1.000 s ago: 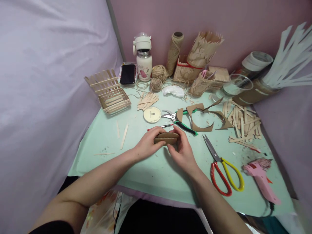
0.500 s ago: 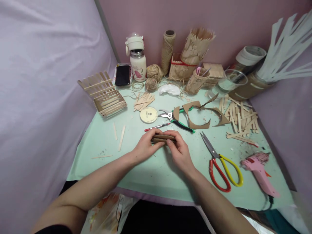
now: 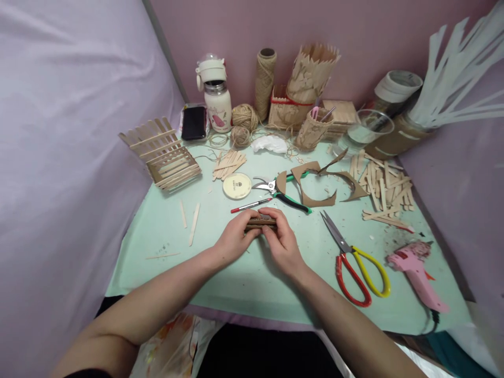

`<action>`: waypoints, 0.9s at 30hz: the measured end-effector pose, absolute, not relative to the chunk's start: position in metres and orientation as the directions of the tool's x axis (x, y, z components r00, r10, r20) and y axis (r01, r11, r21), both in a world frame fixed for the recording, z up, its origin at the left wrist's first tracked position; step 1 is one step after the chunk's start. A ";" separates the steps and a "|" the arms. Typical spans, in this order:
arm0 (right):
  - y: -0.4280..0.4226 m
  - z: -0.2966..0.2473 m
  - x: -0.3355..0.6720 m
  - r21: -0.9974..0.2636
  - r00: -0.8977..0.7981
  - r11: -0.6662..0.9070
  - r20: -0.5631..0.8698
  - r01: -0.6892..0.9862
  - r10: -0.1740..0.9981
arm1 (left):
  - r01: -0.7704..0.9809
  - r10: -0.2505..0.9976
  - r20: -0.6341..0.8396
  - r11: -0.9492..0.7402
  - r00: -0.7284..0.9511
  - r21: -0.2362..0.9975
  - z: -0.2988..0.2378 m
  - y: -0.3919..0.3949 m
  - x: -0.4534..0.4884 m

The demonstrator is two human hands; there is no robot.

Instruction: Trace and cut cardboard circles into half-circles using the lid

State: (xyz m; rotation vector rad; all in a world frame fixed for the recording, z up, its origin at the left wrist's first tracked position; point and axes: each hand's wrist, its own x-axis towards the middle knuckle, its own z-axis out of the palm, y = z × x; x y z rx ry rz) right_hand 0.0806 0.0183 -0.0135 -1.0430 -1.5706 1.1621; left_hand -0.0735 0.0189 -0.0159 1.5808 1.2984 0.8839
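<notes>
My left hand (image 3: 233,239) and my right hand (image 3: 282,240) meet at the middle of the mint-green table (image 3: 252,278), both pinched on a flat stack of brown cardboard pieces (image 3: 260,222). The fingers of both hands press along its edges and cover most of it. A red pen (image 3: 250,205) lies just behind the hands. Green-handled pruning shears (image 3: 283,192) lie beyond the pen.
Red-and-yellow scissors (image 3: 354,260) and a pink glue gun (image 3: 415,270) lie to the right. Cardboard offcuts (image 3: 315,189), loose craft sticks (image 3: 386,186), a round tin lid (image 3: 237,185), a stick-built crate (image 3: 167,157), twine balls (image 3: 244,115), a bottle (image 3: 216,97) and jars stand farther back.
Both hands have folded closer over the cardboard stack, so less of it shows. The camera has shifted slightly, sliding the scene to the left.
</notes>
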 end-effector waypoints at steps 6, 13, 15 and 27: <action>0.020 -0.013 0.081 -0.984 -0.229 0.138 0.109 0.114 0.967 | 0.424 0.985 -0.041 -0.035 0.168 0.905 -0.014 0.020 -0.074; 0.020 -0.012 0.079 -0.988 -0.221 0.110 0.084 0.105 0.972 | 0.443 0.986 -0.070 -0.005 0.153 0.897 -0.012 0.020 -0.075; 0.019 -0.012 0.079 -0.984 -0.219 0.136 0.110 0.112 0.970 | 0.432 0.985 -0.057 -0.019 0.162 0.902 -0.013 0.019 -0.075; 0.016 -0.012 0.090 -0.953 -0.269 0.245 0.192 0.179 0.944 | 0.381 0.989 -0.082 0.029 0.124 0.924 -0.011 0.017 -0.078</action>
